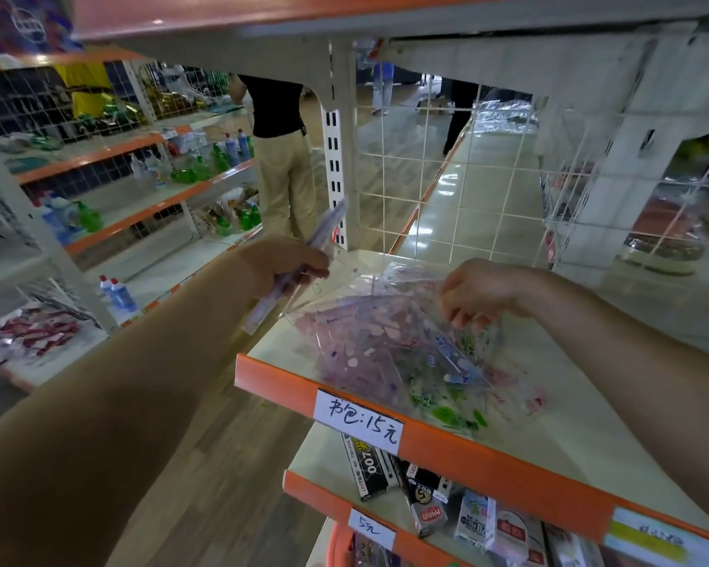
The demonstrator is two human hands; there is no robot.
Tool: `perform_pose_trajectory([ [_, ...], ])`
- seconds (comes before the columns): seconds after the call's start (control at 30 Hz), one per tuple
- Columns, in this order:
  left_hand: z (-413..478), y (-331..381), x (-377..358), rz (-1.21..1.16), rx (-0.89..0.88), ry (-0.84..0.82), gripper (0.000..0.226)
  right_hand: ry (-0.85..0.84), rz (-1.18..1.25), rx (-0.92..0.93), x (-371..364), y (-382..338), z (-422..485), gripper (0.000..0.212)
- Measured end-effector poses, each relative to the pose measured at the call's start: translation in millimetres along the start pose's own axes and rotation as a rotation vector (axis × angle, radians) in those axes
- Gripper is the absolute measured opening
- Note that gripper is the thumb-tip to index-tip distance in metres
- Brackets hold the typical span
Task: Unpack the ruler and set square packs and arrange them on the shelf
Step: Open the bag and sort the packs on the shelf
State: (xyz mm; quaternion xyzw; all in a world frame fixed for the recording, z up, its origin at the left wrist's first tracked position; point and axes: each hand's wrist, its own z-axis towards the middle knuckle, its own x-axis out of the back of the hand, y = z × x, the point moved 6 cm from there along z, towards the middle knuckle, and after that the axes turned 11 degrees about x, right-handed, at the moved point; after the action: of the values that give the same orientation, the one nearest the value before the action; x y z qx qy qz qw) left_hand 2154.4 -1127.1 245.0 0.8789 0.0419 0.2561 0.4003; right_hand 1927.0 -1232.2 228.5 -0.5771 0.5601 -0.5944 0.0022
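Left hand: yours (287, 261) grips a slim clear-and-purple plastic ruler pack (327, 227), tilted over the shelf's left corner.
Right hand: yours (477, 292) pinches the heap's top.
Heap: clear printed ruler and set square packs (385, 354) lie on the cream, orange-edged metal shelf (488, 460).

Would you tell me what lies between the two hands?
Head view: the pile of set square packs lies between the left hand, gripping a ruler pack, and the right hand.
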Motion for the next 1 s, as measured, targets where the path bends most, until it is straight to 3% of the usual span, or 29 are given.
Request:
perform_pose_trajectory([
  [0.07,-0.5,2.3,2.7,-0.002,-0.018,0.048,0.020,-0.040,-0.095,-0.083,-1.6,7.6,-4.2,0.016],
  [0.2,-0.7,-3.6,-18.5,0.107,0.015,-0.009,0.010,-0.158,-0.327,-0.186,-8.8,15.9,-19.9,0.021],
  [0.3,3.6,-12.8,-35.3,0.195,0.027,0.014,0.022,-0.201,-0.181,-0.113,-21.4,6.6,-23.9,0.023],
  [0.47,-3.0,-3.9,-48.0,0.288,-0.099,0.134,0.030,-0.240,0.156,0.061,-40.2,-16.1,-29.9,0.030],
  [0.57,-11.5,7.3,-58.6,0.390,-0.188,0.212,0.038,-0.259,0.034,0.125,-41.0,-18.5,-34.7,0.033],
  [0.73,-21.3,8.4,-80.3,0.666,-0.283,0.354,0.083,-0.217,-0.333,0.102,-29.0,-7.5,-46.2,0.034],
  [0.93,-27.3,-7.8,-93.1,0.804,-0.249,0.351,0.122,-0.168,-0.283,0.048,-32.5,3.4,-60.6,0.021],
  [1.0,-25.2,-10.6,-90.0,0.731,-0.225,0.342,0.126,-0.181,-0.347,0.051,-37.7,0.0,-66.1,0.037],
])
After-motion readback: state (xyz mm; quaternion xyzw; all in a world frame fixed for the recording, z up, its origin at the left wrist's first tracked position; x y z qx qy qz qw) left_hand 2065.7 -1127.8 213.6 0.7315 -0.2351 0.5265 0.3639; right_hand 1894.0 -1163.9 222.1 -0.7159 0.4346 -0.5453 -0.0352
